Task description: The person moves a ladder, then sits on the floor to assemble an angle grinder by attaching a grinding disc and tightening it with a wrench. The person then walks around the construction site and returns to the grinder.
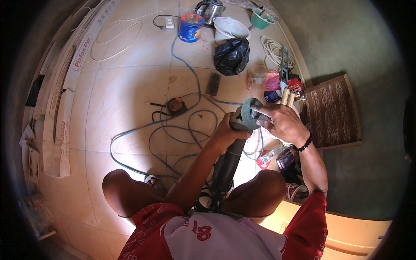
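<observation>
An angle grinder [228, 162] with a dark body stands tilted between my knees, its head pointing away from me. My left hand [223, 135] is wrapped round it just below the head, thumb across the near side. A round grey-green grinding disc [246, 115] sits on the head, its flat face turned to the right. The fingers of my right hand [285, 125] close on the middle of that disc, at its hub. Whatever lies under those fingertips is mostly hidden.
Loops of blue cable [156, 123] and a tape measure [176, 106] lie on the tiles ahead. Beyond are a black bag [232, 56], a blue bucket [191, 28] and a kettle [211, 12]. A brown board [333, 113] leans at the right; long boxes [65, 86] line the left.
</observation>
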`<state>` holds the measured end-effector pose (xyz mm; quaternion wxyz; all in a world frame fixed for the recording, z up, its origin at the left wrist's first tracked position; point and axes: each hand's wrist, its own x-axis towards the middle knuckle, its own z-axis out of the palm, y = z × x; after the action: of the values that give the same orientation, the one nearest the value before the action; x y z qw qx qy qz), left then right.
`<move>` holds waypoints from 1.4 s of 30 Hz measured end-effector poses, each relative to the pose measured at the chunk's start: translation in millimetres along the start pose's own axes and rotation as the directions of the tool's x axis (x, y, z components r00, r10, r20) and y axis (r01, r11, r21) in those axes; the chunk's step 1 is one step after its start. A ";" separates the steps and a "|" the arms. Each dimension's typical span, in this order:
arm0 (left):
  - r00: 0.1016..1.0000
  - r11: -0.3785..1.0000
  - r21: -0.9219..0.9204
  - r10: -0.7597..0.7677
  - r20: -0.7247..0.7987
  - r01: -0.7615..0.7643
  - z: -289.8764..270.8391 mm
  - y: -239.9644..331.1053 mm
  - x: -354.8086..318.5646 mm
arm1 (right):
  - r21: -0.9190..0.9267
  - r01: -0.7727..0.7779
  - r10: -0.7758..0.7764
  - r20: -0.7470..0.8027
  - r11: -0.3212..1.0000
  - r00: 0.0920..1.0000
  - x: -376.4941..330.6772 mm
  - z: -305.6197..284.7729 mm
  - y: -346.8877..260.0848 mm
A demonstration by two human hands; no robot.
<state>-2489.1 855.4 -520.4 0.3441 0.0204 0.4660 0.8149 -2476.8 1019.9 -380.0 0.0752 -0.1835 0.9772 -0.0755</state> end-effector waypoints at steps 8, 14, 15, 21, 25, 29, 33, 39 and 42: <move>1.000 0.999 0.038 0.012 -0.012 -0.012 -2.5 -2.9 2.1 | -0.109 -0.034 0.033 -0.013 0.993 0.999 0.3 -0.4 4.0; 0.999 0.998 -0.061 -0.025 -0.021 0.024 -0.1 -4.3 2.2 | -0.094 -0.014 0.013 -0.006 0.995 1.000 -3.3 0.6 5.2; 0.999 0.996 -0.089 -0.031 -0.033 0.028 -0.9 -4.4 2.7 | -0.150 -0.032 0.037 0.033 0.988 0.999 -2.4 0.6 5.3; 0.999 0.993 -0.119 -0.009 -0.036 0.005 0.8 3.9 -1.6 | 0.123 0.022 -0.004 -0.142 0.992 0.990 1.1 21.4 -0.1; 0.994 0.998 -0.028 0.050 -0.098 -0.052 -5.9 -0.6 2.9 | 0.166 0.050 -0.013 -0.221 0.985 0.975 9.1 34.0 8.2; 0.979 0.984 0.096 0.162 -0.127 -0.150 -12.0 10.6 1.4 | 0.291 0.022 0.083 -0.342 0.956 0.936 17.4 48.3 -1.4; 0.827 0.854 0.265 0.508 -0.239 -0.448 -18.7 -7.9 16.8 | 0.352 -0.058 0.227 -0.463 0.934 0.857 30.9 66.2 -9.6; 0.644 0.669 0.510 0.720 -0.260 -0.541 -21.0 -15.0 20.5 | 0.732 -0.108 0.460 -0.300 0.673 0.836 40.6 83.2 -15.1; 0.567 0.610 0.563 0.776 -0.278 -0.559 -21.1 -14.1 21.7 | 0.781 -0.045 0.464 -0.322 0.623 0.825 44.7 99.9 -9.5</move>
<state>-2505.5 856.9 -549.4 -0.1445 0.0616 0.6532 0.7407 -2497.3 982.6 -481.2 -0.0994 0.0357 0.8593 -0.5004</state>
